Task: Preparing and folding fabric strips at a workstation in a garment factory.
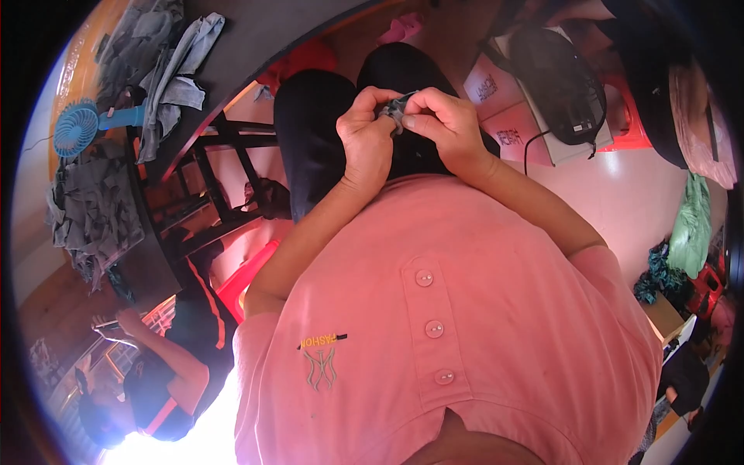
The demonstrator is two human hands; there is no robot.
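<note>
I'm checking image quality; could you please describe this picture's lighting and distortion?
Head view: white glare at lower left, near a co-worker; black fisheye rim, with the dark table bowed along its edge; grey piece between left hand and right hand lacks fine detail.

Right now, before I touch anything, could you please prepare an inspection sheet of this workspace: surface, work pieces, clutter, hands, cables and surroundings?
Surface: dark table at the left, bearing grey cloth strips.
Work pieces: one small, crumpled grey cloth piece.
Clutter: blue fan near the strips; black bag over boxes at the right.
Hands: left hand and right hand both pinch the grey cloth piece.
Cables: thin black cord beside the boxes; its ends are unclear.
Surroundings: another person at lower left; green plastic bag at far right.
</note>
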